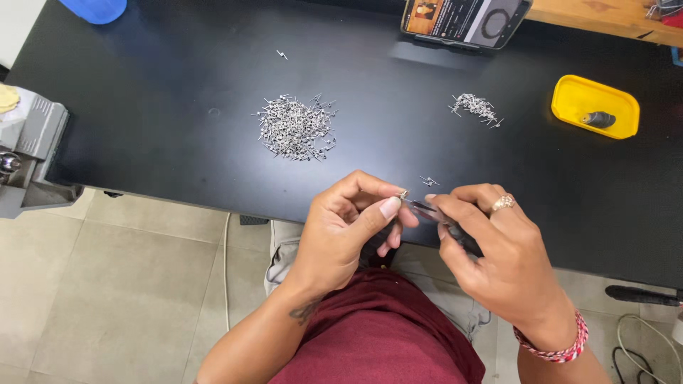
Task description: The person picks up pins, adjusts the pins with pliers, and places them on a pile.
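Observation:
My left hand (352, 224) pinches a tiny metal part (403, 193) between thumb and forefinger, just over the near edge of the black table (163, 121). Facing it, my right hand (491, 249), with a ring on one finger, grips slim dark tweezers (427, 209) whose tip meets that part. A large heap of small silver metal parts (295, 128) lies on the table beyond my left hand. A smaller heap of the same parts (475, 107) lies further right. Two loose parts (428, 181) rest just beyond my fingers.
A yellow tray (569, 96) holding a dark spool (597, 119) sits at the right. A phone (464, 20) leans at the far edge, a blue object (94, 9) at the far left. A grey vise (28, 153) is clamped at the left edge. Cables (640, 334) lie on the tiled floor.

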